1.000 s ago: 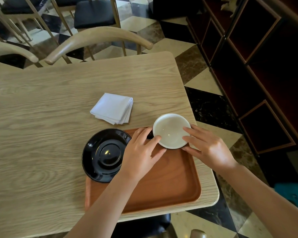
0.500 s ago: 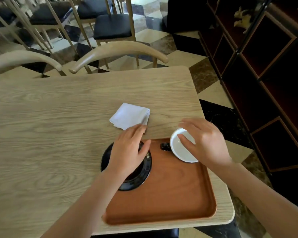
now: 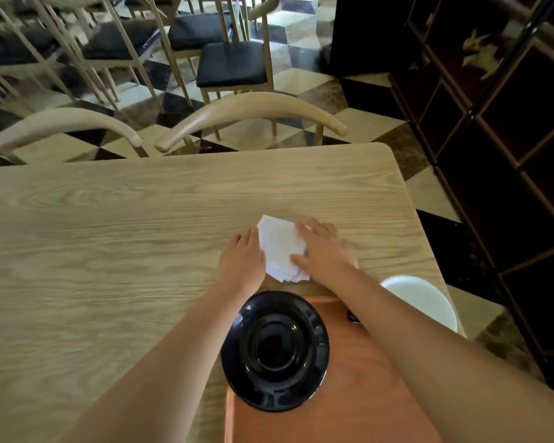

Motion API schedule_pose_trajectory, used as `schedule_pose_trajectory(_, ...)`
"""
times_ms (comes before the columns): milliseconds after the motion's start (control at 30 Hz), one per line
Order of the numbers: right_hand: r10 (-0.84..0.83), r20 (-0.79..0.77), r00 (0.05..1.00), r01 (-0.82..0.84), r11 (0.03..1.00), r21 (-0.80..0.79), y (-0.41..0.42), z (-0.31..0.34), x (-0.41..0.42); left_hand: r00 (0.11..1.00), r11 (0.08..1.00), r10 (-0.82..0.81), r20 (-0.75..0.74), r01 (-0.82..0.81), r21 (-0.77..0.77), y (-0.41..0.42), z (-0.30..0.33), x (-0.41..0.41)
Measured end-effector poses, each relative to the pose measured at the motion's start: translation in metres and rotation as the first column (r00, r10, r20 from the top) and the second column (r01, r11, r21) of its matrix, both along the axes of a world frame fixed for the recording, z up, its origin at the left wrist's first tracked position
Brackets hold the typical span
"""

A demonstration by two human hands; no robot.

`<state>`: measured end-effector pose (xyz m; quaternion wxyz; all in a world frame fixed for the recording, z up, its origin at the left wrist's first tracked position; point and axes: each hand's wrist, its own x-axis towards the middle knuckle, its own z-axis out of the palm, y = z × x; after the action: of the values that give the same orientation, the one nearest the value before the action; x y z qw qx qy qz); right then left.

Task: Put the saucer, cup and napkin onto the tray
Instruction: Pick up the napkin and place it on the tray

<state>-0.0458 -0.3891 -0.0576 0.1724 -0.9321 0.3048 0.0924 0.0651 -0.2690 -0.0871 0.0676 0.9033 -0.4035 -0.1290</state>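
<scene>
— Nearest: saucer [image 3: 274,350] now over the tray [image 3: 349,410]'s left edge, cup [image 3: 421,298] at its far right corner. Released?
— Both let go half a second back. Left hand [image 3: 242,259] and right hand [image 3: 325,251] moved out to the napkin [image 3: 279,247] on the table [image 3: 109,251], fingers spread flat along its sides, not yet clamped. Only the napkin left to load.
</scene>
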Motion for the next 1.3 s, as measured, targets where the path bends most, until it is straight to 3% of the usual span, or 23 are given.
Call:
schedule_pose_trajectory(200, 0.078, -0.08, 0.994, -0.087, 0.991, -0.106, 0.014, -0.014, -0.004, 0.994, 0.997, -0.072, 0.084, 0.069, 0.041, 0.012, 0.001, -0.012)
schedule_pose_trajectory(267, 0.064, -0.076, 0.995, -0.071, 0.993, -0.094, 0.015, -0.011, -0.004, 0.998, 0.997, -0.03, 0.046, 0.034, -0.076, 0.01, 0.007, -0.012)
schedule_pose_trajectory(367, 0.046, -0.064, 0.997, -0.051, 0.996, -0.077, 0.013, -0.006, -0.002, 0.98, 0.947, 0.115, -0.161, -0.157, -0.281, 0.004, 0.021, -0.007)
schedule_pose_trajectory(433, 0.037, -0.057, 0.998, -0.041, 0.997, -0.068, 0.013, -0.004, -0.001, 0.9, 0.908, 0.236, -0.367, -0.339, -0.245, 0.0, 0.026, 0.004)
schedule_pose_trajectory(533, 0.006, -0.019, 1.0, -0.006, 1.0, -0.013, 0.013, -0.002, -0.001, 0.654, 0.838, 0.347, -0.672, -0.537, -0.091, -0.006, 0.034, 0.018)
schedule_pose_trajectory(633, -0.042, 0.029, 0.999, 0.04, 0.997, 0.061, 0.012, -0.001, -0.001, 0.417, 0.772, 0.378, -0.826, -0.634, 0.033, -0.01, 0.044, 0.018)
schedule_pose_trajectory(767, -0.109, 0.086, 0.99, 0.095, 0.984, 0.148, 0.013, 0.0, -0.002, 0.339, 0.761, 0.304, -0.89, -0.649, 0.013, -0.002, 0.054, 0.015)
schedule_pose_trajectory(867, -0.185, 0.231, 0.955, 0.12, 0.955, 0.27, 0.015, -0.001, -0.003, 0.315, 0.76, 0.225, -0.922, -0.649, -0.036, 0.011, 0.062, 0.011)
schedule_pose_trajectory(933, -0.31, 0.311, 0.898, 0.164, 0.894, 0.417, 0.02, 0.003, -0.002, 0.309, 0.743, 0.148, -0.939, -0.662, -0.101, 0.021, 0.071, 0.005)
schedule_pose_trajectory(1000, -0.482, 0.299, 0.824, 0.232, 0.767, 0.599, 0.026, 0.009, -0.002, 0.292, 0.726, 0.056, -0.955, -0.668, -0.161, 0.033, 0.079, -0.001)
schedule_pose_trajectory(1100, -0.701, 0.161, 0.695, 0.271, 0.462, 0.844, 0.038, 0.018, -0.007, 0.232, 0.687, -0.057, -0.971, -0.697, -0.206, 0.054, 0.088, -0.012)
schedule_pose_trajectory(1167, -0.757, 0.094, 0.646, 0.211, 0.296, 0.932, 0.046, 0.024, -0.016, 0.21, 0.656, -0.098, -0.973, -0.721, -0.222, 0.066, 0.093, -0.022)
schedule_pose_trajectory(1233, -0.772, 0.09, 0.63, 0.173, 0.253, 0.952, 0.055, 0.029, -0.029, 0.252, 0.624, -0.081, -0.964, -0.741, -0.246, 0.076, 0.097, -0.032)
schedule_pose_trajectory(1300, -0.782, 0.12, 0.611, 0.163, 0.272, 0.948, 0.062, 0.035, -0.044, 0.363, 0.619, -0.008, -0.932, -0.73, -0.29, 0.087, 0.099, -0.043)
